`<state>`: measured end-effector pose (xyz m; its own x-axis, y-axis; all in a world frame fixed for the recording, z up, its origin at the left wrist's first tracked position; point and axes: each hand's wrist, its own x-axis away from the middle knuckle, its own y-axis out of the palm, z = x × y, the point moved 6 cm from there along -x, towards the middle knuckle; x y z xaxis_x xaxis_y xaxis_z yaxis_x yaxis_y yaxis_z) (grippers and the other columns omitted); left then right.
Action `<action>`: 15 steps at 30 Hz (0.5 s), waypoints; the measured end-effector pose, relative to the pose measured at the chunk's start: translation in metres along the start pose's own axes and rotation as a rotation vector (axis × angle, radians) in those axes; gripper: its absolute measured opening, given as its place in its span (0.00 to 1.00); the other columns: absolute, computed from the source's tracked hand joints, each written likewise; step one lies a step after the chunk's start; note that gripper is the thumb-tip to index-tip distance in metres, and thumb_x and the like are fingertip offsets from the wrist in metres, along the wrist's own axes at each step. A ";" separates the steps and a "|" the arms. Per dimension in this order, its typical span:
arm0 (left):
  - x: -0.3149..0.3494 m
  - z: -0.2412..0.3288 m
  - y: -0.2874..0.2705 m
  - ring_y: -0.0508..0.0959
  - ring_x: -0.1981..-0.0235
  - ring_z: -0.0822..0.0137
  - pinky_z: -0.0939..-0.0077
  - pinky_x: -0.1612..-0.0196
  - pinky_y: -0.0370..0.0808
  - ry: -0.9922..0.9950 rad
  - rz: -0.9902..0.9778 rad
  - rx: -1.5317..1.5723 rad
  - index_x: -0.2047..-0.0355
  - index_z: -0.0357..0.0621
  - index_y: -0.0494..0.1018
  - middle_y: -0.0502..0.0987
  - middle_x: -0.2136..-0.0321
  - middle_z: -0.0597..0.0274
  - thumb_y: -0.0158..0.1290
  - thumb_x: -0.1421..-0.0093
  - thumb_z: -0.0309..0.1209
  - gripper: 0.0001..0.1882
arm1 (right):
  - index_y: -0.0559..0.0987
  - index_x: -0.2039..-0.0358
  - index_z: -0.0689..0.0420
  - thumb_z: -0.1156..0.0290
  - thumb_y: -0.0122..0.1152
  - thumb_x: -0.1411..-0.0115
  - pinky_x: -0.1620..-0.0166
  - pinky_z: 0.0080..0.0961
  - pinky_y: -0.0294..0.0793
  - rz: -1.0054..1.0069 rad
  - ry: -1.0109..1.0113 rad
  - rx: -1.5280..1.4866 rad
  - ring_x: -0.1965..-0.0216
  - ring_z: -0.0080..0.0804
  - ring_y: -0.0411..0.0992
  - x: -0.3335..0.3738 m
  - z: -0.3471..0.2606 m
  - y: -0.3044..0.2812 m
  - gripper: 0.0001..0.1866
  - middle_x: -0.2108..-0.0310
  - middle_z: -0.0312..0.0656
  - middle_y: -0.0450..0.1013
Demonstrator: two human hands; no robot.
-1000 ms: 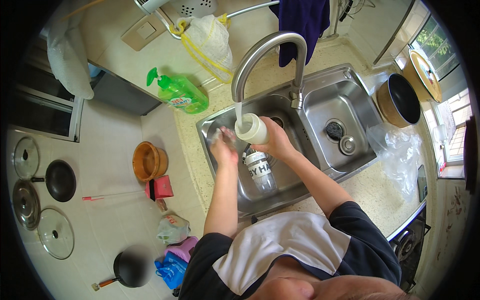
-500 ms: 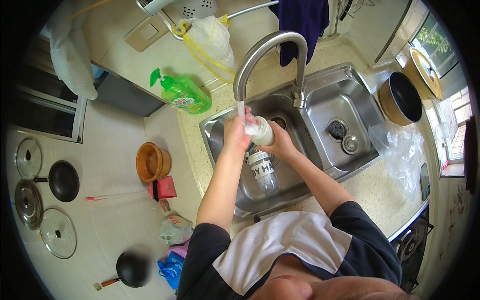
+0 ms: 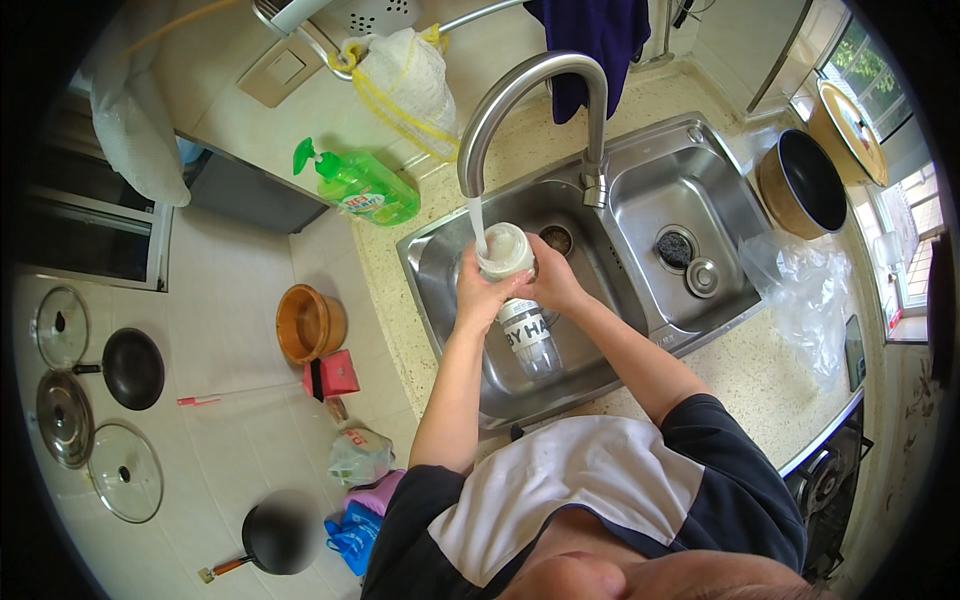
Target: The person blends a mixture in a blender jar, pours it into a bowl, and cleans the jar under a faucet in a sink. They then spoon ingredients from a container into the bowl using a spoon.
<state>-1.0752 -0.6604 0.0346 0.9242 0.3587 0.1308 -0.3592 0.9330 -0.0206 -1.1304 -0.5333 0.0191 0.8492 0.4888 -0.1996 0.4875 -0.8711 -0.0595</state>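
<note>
My left hand [image 3: 480, 292] and my right hand [image 3: 553, 280] are both wrapped around a whitish, wide-mouthed jar [image 3: 507, 254]. Its open mouth faces up, tilted slightly, beneath the curved metal faucet [image 3: 530, 66]. A stream of water [image 3: 477, 222] falls from the spout at the jar's left rim, and some water shows inside. Below my hands, a clear bottle [image 3: 533, 345] with a white printed band lies in the left basin of the steel sink [image 3: 582, 388]; its upper end is partly hidden by my hands.
A green soap pump bottle [image 3: 370, 188] stands on the counter left of the sink. In the right basin are a dark drain [image 3: 674, 250] and a round metal strainer [image 3: 703, 278]. To the right lie a crumpled clear plastic bag [image 3: 800, 300] and a deep pot [image 3: 803, 185].
The jar has turned from lying sideways to mouth-up under the stream. My left hand has moved from its mouth, in the water, down to its side.
</note>
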 end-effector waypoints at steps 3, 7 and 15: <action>-0.003 0.000 -0.001 0.74 0.50 0.66 0.69 0.45 0.71 0.055 0.006 0.001 0.45 0.40 0.64 0.74 0.52 0.60 0.72 0.60 0.25 0.41 | 0.70 0.46 0.59 0.67 0.78 0.62 0.49 0.34 0.71 -0.025 -0.078 0.136 0.53 0.45 0.73 -0.002 -0.018 -0.011 0.40 0.54 0.49 0.74; -0.004 -0.005 -0.015 0.74 0.51 0.66 0.69 0.45 0.71 0.148 0.075 -0.098 0.45 0.40 0.64 0.75 0.53 0.60 0.72 0.61 0.25 0.42 | 0.74 0.55 0.60 0.64 0.76 0.55 0.57 0.34 0.75 0.523 0.124 0.379 0.58 0.37 0.75 -0.013 -0.005 -0.098 0.28 0.61 0.49 0.75; -0.004 0.000 -0.007 0.73 0.50 0.67 0.70 0.44 0.69 0.159 0.054 0.041 0.42 0.39 0.61 0.73 0.50 0.58 0.72 0.61 0.24 0.46 | 0.74 0.75 0.69 0.52 0.68 0.47 0.80 0.29 0.72 0.232 0.716 0.487 0.87 0.33 0.73 -0.057 0.043 -0.141 0.28 0.83 0.47 0.74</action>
<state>-1.0768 -0.6687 0.0343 0.9110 0.4114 -0.0284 -0.4110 0.9114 0.0180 -1.2561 -0.4407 -0.0032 0.9181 0.0680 0.3904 0.2861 -0.7954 -0.5343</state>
